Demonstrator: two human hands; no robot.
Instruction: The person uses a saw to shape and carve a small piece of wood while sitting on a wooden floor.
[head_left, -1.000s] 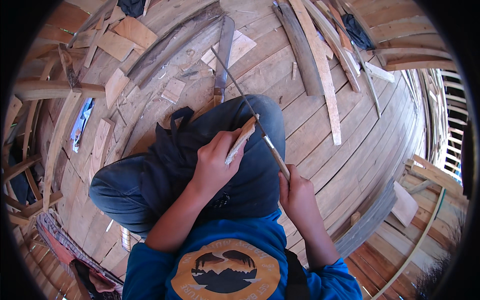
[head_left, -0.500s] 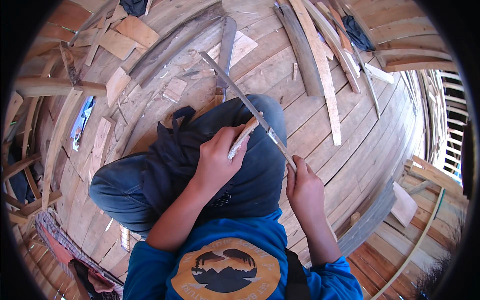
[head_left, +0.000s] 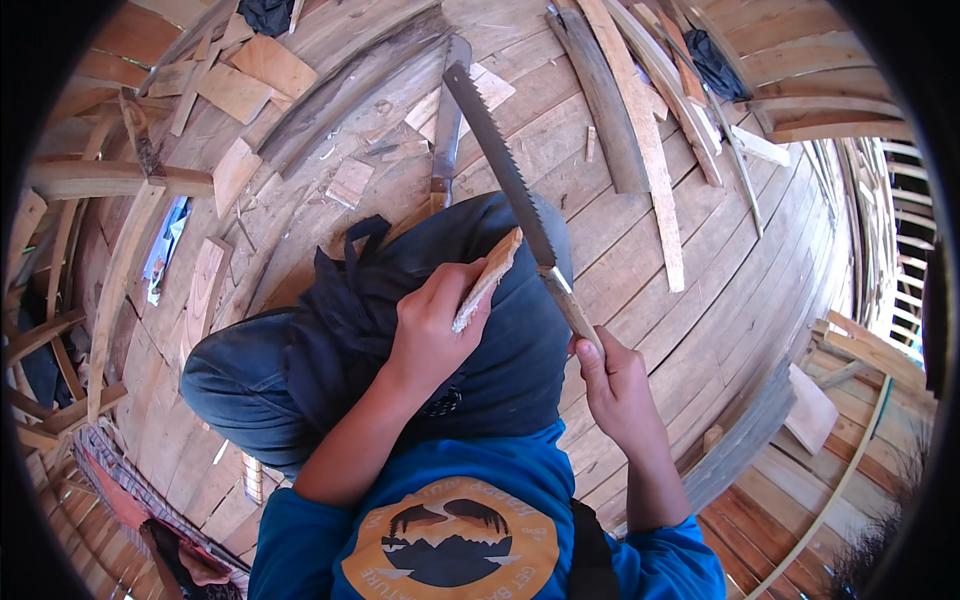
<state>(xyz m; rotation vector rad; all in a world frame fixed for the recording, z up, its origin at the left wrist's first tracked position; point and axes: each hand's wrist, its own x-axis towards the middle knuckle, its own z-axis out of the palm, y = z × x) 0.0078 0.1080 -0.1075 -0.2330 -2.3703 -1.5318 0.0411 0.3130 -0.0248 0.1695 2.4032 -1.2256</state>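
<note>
A hand saw [head_left: 505, 165] with a long toothed blade and wooden handle points up and to the left. My right hand [head_left: 613, 378] is closed around its handle, beside my knee. In my left hand [head_left: 437, 320], above my lap, a small flat piece of wood [head_left: 488, 279] with a rough pale edge is gripped between thumb and fingers. The blade's flat side faces up, with teeth along its right edge. A small gap lies between the saw and the wood piece. Beyond my leg, a second saw [head_left: 447, 140] rests on the floor, partly behind the held blade.
I sit on a plank floor [head_left: 640, 330]. Curved beams [head_left: 600, 110] and long boards [head_left: 650, 190] lie at the far right. Offcuts [head_left: 350, 181] are scattered ahead, with more boards [head_left: 236, 92] at the far left. Wooden ribs [head_left: 125, 270] stand at the left.
My right hand has turned the saw, so its blade shows flat rather than edge-on. The blade has swung more upright and away from the wood piece, which stays in my left hand.
</note>
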